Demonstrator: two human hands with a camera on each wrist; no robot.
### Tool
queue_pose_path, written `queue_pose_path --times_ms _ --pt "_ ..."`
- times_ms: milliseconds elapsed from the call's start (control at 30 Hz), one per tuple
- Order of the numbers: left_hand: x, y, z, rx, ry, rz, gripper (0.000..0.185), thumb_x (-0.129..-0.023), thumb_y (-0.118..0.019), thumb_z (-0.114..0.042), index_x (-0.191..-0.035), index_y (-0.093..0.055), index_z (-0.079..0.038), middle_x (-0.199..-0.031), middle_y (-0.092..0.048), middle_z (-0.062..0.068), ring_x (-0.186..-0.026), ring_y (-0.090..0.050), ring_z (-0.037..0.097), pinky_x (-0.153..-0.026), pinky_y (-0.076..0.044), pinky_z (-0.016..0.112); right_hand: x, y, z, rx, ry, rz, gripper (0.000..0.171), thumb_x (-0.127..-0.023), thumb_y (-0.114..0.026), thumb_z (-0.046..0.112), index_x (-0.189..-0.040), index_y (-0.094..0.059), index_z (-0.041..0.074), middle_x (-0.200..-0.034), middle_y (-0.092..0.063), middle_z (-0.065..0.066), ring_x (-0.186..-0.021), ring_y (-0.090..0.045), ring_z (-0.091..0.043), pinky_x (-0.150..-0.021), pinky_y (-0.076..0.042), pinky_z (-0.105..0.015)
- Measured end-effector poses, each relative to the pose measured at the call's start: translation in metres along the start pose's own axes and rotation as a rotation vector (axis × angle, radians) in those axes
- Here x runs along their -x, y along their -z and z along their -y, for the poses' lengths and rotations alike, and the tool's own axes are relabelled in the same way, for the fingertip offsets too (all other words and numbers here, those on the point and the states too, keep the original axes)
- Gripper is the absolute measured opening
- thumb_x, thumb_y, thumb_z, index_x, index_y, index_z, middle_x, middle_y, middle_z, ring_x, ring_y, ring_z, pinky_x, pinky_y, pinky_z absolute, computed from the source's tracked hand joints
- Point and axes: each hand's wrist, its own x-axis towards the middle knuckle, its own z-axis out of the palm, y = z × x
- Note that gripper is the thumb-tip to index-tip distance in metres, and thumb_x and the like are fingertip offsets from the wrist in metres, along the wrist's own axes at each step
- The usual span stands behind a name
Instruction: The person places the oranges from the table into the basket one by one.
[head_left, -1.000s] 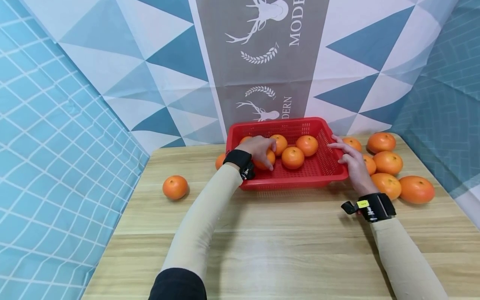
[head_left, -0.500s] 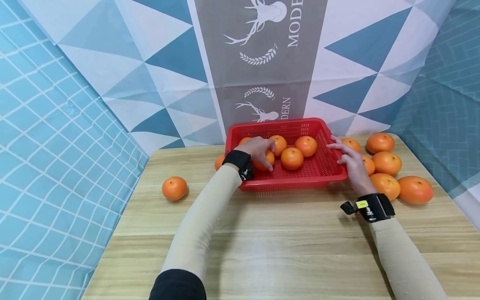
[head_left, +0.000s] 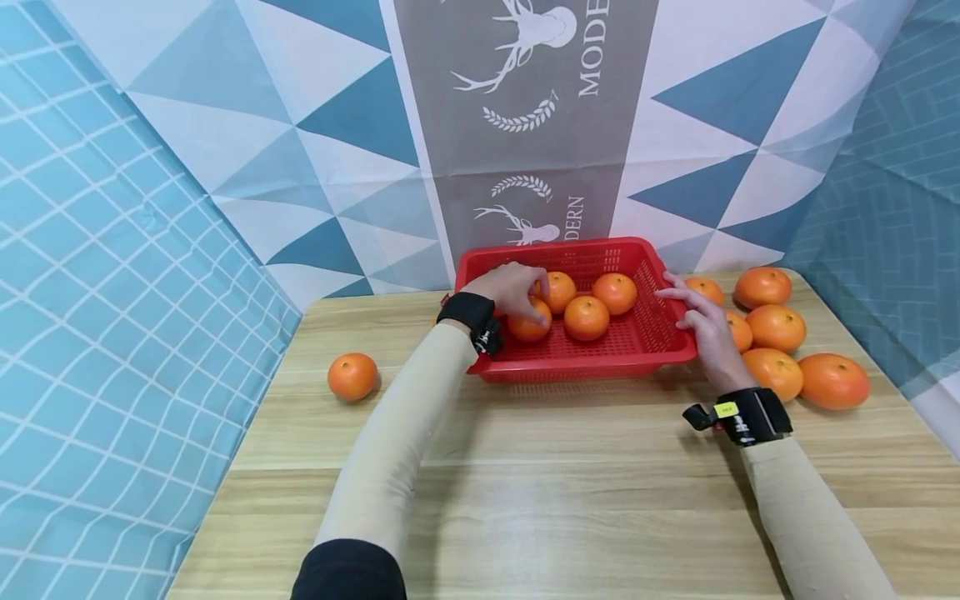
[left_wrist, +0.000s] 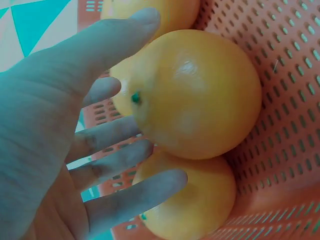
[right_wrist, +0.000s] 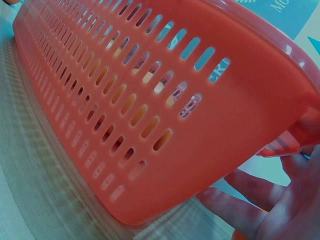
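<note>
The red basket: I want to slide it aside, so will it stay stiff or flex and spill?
The red basket looks like thin moulded plastic with slotted walls, so it may flex a little. It is probably light. The oranges inside lie loose and round, so a quick push would likely roll them. The right hand rests against its side.

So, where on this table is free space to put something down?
The wooden table is bare along its near half, in front of the red plastic basket, between both forearms. It is also bare around the lone orange at the left. The right back corner is crowded with loose oranges.
</note>
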Motion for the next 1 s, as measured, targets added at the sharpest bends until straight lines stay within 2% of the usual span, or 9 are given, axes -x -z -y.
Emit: queue_pose_path --times_ms 167,467,667,833,1000 --pt "0.002 0.008 0.002 0.002 -0.004 -0.019 0.052 -0.095 -0.090 -0.041 -0.135 -0.067 -0.017 -0.126 -0.073 0.008 -0.116 -0.064 0.025 -0.105 -0.059 0.040 0.000 0.001 0.000 0.023 -0.004 0.000 0.061 -0.105 -0.036 -0.001 -0.161 -0.059 0.007 -0.191 -0.023 -0.002 -0.177 -0.013 -0.038 -0.097 -0.056 -0.005" --pt "0.014 0.025 0.010 -0.074 0.034 -0.062 0.053 -0.099 -0.083 -0.048 -0.139 -0.070 -0.016 -0.128 -0.074 0.006 -0.117 -0.064 0.024 -0.108 -0.058 0.043 0.001 0.001 0.001 0.042 -0.007 -0.007 0.061 -0.104 -0.036 0.000 -0.160 -0.059 0.006 -0.191 -0.024 -0.002 -0.176 -0.016 -0.038 -0.098 -0.054 -0.004" --pt "0.026 0.033 0.012 -0.099 0.024 -0.090 0.044 -0.101 -0.079 -0.045 -0.134 -0.071 -0.018 -0.130 -0.076 0.008 -0.117 -0.065 0.025 -0.108 -0.059 0.043 0.001 0.000 0.003 0.032 -0.002 -0.007 0.061 -0.104 -0.036 0.000 -0.161 -0.059 0.007 -0.191 -0.024 -0.002 -0.176 -0.016 -0.038 -0.098 -0.054 -0.004" --pt "0.036 0.041 0.021 -0.105 0.015 -0.112 0.047 -0.102 -0.079 -0.041 -0.139 -0.071 -0.013 -0.136 -0.077 0.011 -0.119 -0.066 0.026 -0.108 -0.060 0.042 0.000 0.000 0.004 0.019 -0.002 -0.004 0.061 -0.104 -0.036 -0.001 -0.160 -0.059 0.007 -0.191 -0.024 -0.002 -0.177 -0.015 -0.039 -0.099 -0.054 -0.004" --pt "0.052 0.047 0.031 -0.105 0.018 -0.102 0.052 -0.103 -0.081 -0.038 -0.143 -0.069 -0.007 -0.135 -0.076 0.015 -0.119 -0.066 0.030 -0.106 -0.063 0.044 0.000 0.000 0.003 0.002 -0.024 -0.001 0.062 -0.104 -0.036 -0.001 -0.160 -0.060 0.009 -0.191 -0.023 0.000 -0.176 -0.013 -0.039 -0.096 -0.057 -0.005"
